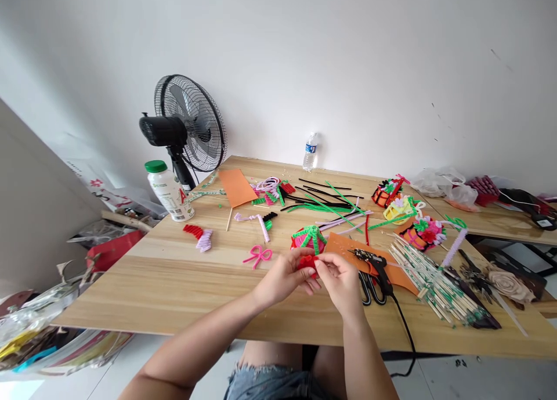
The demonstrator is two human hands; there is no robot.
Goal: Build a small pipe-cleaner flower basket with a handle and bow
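My left hand (pixel 285 276) and my right hand (pixel 340 277) meet near the front middle of the table. Between their fingertips they pinch a small, bunched piece of red pipe cleaner (pixel 307 262), partly covered by the fingers. Just behind them stands a small green and pink pipe-cleaner basket (pixel 311 237). A pink pipe-cleaner bow (pixel 257 255) lies to the left of my hands. Close on the right are a hot glue gun (pixel 378 263) and black-handled scissors (pixel 369 295), partly over an orange sheet (pixel 342 246).
Loose black, green and lilac pipe cleaners (pixel 331 200) lie farther back. Finished flower baskets (pixel 424 231) and a bundle of wooden sticks (pixel 439 284) are at right. A white bottle (pixel 170 194) and a fan (pixel 189 124) are at left. The glue gun's cord (pixel 407 324) hangs over the front edge.
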